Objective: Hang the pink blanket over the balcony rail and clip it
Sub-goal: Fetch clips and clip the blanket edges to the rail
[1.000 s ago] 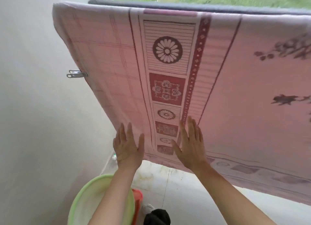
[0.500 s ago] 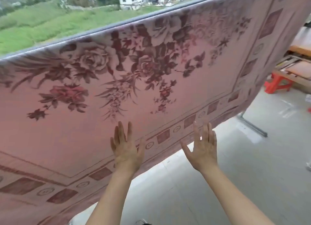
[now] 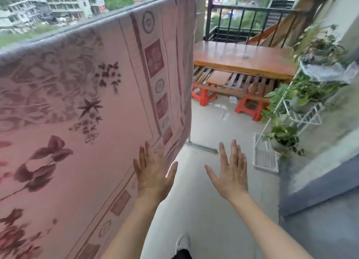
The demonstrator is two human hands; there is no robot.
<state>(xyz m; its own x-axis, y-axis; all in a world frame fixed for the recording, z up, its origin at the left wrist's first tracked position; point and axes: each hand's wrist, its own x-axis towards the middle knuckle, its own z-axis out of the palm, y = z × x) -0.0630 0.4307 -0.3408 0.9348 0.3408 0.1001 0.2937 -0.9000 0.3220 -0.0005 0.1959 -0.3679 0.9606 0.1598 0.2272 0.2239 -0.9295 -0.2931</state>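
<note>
The pink blanket, printed with dark flowers and a patterned border, hangs draped over the grey rail and fills the left of the view. My left hand is flat with spread fingers in front of the blanket's lower right border; whether it touches is unclear. My right hand is also flat and spread, held in the air to the right of the blanket's edge, holding nothing. No clip shows in this view.
Ahead stands a wooden table on red plastic stools. A white plant rack with potted plants lines the right wall. A dark metal railing closes the far end. The drying rack's foot lies on the tiled floor.
My view has swung right along the blanket from its clipped left edge to its right edge. Both hands stayed flat and spread; the right hand is now off the fabric.
</note>
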